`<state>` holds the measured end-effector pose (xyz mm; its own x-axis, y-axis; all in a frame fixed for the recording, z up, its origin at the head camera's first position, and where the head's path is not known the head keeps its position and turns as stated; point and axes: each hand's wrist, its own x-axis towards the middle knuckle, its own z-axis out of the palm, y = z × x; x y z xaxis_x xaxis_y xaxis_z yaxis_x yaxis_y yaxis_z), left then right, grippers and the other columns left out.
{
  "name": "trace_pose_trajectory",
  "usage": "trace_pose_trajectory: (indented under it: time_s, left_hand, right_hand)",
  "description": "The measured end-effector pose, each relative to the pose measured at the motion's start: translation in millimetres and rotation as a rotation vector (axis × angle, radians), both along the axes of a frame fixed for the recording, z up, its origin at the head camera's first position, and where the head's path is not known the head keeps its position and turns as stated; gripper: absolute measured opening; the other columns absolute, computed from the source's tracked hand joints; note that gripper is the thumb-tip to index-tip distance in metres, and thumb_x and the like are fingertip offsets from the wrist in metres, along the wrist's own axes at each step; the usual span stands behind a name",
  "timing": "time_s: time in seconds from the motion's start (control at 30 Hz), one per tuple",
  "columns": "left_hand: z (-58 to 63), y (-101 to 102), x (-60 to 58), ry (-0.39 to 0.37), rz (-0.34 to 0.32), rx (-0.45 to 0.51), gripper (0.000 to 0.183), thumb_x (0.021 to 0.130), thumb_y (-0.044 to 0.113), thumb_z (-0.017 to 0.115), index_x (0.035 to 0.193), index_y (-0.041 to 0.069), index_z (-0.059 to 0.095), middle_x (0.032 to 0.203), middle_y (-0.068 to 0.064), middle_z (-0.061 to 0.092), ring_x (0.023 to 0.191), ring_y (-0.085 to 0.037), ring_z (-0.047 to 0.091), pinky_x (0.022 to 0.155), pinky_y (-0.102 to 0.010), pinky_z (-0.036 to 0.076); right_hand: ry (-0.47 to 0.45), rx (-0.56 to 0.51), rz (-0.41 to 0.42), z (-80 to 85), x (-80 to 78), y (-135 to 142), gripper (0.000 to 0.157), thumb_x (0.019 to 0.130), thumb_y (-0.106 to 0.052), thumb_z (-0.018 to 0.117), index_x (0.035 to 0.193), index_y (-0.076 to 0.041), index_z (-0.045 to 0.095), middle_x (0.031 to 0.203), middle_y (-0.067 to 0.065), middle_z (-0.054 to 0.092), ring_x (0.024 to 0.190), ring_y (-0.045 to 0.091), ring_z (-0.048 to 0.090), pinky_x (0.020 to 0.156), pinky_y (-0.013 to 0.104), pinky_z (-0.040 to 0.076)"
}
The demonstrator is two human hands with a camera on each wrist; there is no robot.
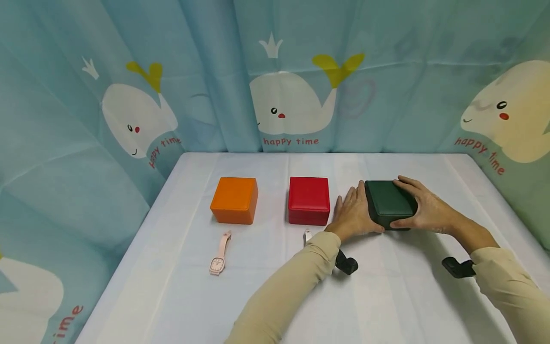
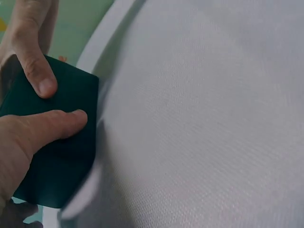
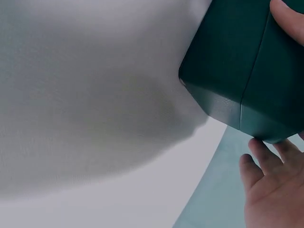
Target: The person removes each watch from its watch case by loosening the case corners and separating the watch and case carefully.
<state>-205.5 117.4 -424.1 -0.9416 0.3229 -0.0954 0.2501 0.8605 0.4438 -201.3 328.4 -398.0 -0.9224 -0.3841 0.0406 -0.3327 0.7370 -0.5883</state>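
Note:
A closed dark green box (image 1: 391, 198) is between my two hands at the right of the table. My left hand (image 1: 354, 212) holds its left side, with the thumb (image 2: 57, 126) on the front face. From the right, my right hand (image 1: 429, 208) grips the box, its thumb at the front and fingers reaching over the far edge. In the right wrist view, a seam runs across the green box (image 3: 228, 52), and the left fingers (image 3: 263, 154) touch its edge. Whether the box's underside rests on the table cannot be told.
A red box (image 1: 308, 199) stands left of my left hand, and an orange box (image 1: 235, 199) farther left. In front of the orange box lies a pink watch (image 1: 218, 263). A white watch strap (image 1: 307, 235) shows beside my left sleeve, mostly hidden. A whale-print curtain (image 1: 206, 114) borders the white table.

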Motion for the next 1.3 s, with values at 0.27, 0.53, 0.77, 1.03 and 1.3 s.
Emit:
trace_pose_trajectory:
  time_s: [0.27,0.53,0.77,1.03,1.3]
  left_hand:
    - [-5.9,0.8,-4.5,0.037,0.006,0.037,0.124,0.068,0.053,0.091,0.158,0.018,0.013,0.152,0.004,0.041,0.141,-0.005,0.036,0.12,-0.041,0.018]
    - [-8.1,-0.6,-8.6,0.023,0.026,0.079,0.111,0.064,0.051,0.093,0.146,0.02,0.025,0.14,0.007,0.046,0.133,-0.007,0.044,0.12,-0.036,0.016]
    - [-9.3,-1.3,-7.2,0.037,0.034,0.021,0.097,0.064,0.056,0.091,0.134,0.022,0.034,0.125,0.009,0.049,0.129,-0.007,0.043,0.12,-0.034,0.015]
    - [-10.7,-2.1,-7.0,0.043,0.03,-0.007,0.094,0.064,0.059,0.09,0.131,0.022,0.035,0.111,0.01,0.049,0.114,-0.006,0.045,0.108,-0.027,0.025]
    - [-9.4,-0.5,-8.1,0.016,0.024,-0.002,0.098,0.065,0.057,0.091,0.135,0.018,0.034,0.121,0.008,0.049,0.126,-0.008,0.042,0.119,-0.03,0.015]
  right_hand:
    - [0.04,0.02,-0.036,-0.4,-2.2,2.4,0.115,0.061,-0.039,0.099,0.154,-0.003,0.041,0.157,0.02,0.029,0.137,0.054,0.031,0.097,0.074,0.032]
    - [0.08,0.077,-0.031,1.4,-4.7,4.2,0.112,0.059,-0.043,0.099,0.151,-0.006,0.048,0.153,0.017,0.035,0.133,0.052,0.038,0.093,0.071,0.038]
    - [0.019,0.034,-0.041,5.0,-8.1,5.1,0.11,0.06,-0.038,0.1,0.151,-0.006,0.048,0.154,0.017,0.034,0.135,0.053,0.034,0.095,0.072,0.034]
    - [-0.039,0.067,-0.05,8.2,-9.1,4.1,0.11,0.065,-0.04,0.097,0.155,-0.008,0.043,0.157,0.018,0.03,0.139,0.055,0.028,0.096,0.076,0.031]
    - [-0.087,0.041,-0.042,14.0,-12.4,3.4,0.107,0.067,-0.036,0.097,0.154,-0.005,0.043,0.157,0.02,0.029,0.14,0.054,0.026,0.097,0.076,0.03]
